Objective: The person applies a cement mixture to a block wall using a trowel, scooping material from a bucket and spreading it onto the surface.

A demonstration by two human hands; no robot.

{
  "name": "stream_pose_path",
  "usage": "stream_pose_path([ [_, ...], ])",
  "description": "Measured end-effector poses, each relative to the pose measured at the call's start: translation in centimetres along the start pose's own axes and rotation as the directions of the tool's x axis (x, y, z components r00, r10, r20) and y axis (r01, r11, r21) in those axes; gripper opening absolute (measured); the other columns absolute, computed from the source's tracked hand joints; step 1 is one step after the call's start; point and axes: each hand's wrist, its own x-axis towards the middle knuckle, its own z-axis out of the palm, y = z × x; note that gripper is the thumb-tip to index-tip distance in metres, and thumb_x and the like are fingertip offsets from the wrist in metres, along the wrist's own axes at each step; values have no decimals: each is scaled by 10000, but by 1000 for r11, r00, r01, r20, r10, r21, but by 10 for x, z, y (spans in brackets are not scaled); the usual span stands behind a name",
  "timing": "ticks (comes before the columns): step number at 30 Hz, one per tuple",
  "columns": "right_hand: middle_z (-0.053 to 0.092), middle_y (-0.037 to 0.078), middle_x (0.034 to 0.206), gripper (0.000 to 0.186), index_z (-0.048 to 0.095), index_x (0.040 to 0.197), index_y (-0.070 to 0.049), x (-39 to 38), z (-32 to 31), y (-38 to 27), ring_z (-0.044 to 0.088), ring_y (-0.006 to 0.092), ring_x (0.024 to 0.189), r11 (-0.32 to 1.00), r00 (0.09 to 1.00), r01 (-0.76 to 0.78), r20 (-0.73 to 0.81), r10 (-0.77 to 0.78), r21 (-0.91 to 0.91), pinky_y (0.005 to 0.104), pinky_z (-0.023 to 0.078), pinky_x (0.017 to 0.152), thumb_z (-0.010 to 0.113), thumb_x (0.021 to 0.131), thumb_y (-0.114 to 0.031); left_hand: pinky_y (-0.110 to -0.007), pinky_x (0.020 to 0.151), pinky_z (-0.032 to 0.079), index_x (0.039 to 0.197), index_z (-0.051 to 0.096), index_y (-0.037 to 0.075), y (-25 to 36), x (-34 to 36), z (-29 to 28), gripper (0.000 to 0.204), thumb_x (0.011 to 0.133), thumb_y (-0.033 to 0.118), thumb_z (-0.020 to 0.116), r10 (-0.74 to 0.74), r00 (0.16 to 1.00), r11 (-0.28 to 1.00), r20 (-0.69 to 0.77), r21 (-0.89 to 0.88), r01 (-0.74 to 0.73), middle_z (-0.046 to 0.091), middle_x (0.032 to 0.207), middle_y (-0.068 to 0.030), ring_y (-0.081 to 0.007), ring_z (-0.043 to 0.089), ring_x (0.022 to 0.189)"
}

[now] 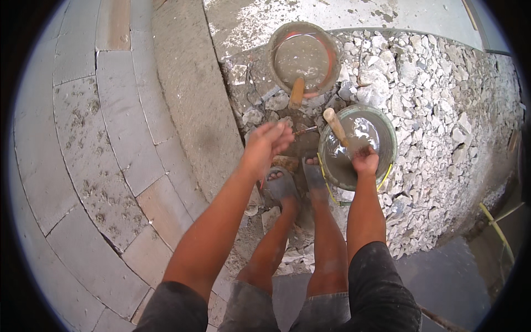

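Note:
My left hand [269,145] is raised over the rubble above my feet, slightly blurred, with its fingers stretched out and nothing visible in them. Close to its fingertips is a thin tool with a metal end [306,130]. My right hand [365,161] is at the inner right side of a round bucket [391,130] of grey, watery liquid. Its fingers are curled around a greyish patch that I cannot make out. A wooden handle [334,124] leans out over that bucket's left side. Farther off, another bucket [275,41] holds grey mortar, with a second wooden handle [297,93] over its near rim.
Broken white stones [426,99] cover the ground to the right. On the left runs a concrete ledge [193,94] beside a wall of grey blocks [110,122]. My sandalled feet [283,185] stand between ledge and bucket. A yellow strip [498,232] lies at the far right.

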Motion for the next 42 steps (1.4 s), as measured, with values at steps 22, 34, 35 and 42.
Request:
stream_pose_path([
  [22, 645, 246, 1114, 305, 636, 1081, 36, -212, 292, 99, 644, 382, 1034, -181, 650, 713, 736, -190, -677, 464, 505, 878, 692, 928, -222, -505, 838, 530, 942, 694, -13, 169, 126, 55, 434, 904, 419, 692, 866, 220, -358, 450, 863, -357, 691, 948, -237, -393, 671, 891],
  [34, 664, 324, 871, 263, 582, 1099, 19, -176, 273, 77, 637, 537, 771, -495, 357, 818, 933, 37, -293, 597, 513, 650, 567, 938, -189, -516, 835, 511, 875, 697, -9, 174, 65, 87, 547, 984, 502, 534, 269, 811, -4, 520, 842, -539, 683, 922, -249, -449, 651, 914],
  [35, 653, 305, 963, 296, 572, 1166, -2, -214, 269, 67, 624, 527, 873, -491, 585, 704, 811, -9, -513, 592, 499, 754, 587, 915, -159, -516, 835, 511, 875, 697, -9, 175, 49, 81, 547, 984, 502, 534, 280, 807, -2, 520, 841, -541, 683, 922, -249, -449, 651, 914],
  [42, 638, 252, 1172, 384, 566, 1278, -78, -442, 289, -30, 635, 468, 1051, -469, 592, 693, 803, -64, -548, 542, 505, 887, 622, 901, -130, -474, 754, 472, 808, 630, -31, 230, -86, 59, 555, 1028, 461, 500, 427, 840, 323, 335, 811, -488, 616, 790, -224, -384, 601, 771],
])
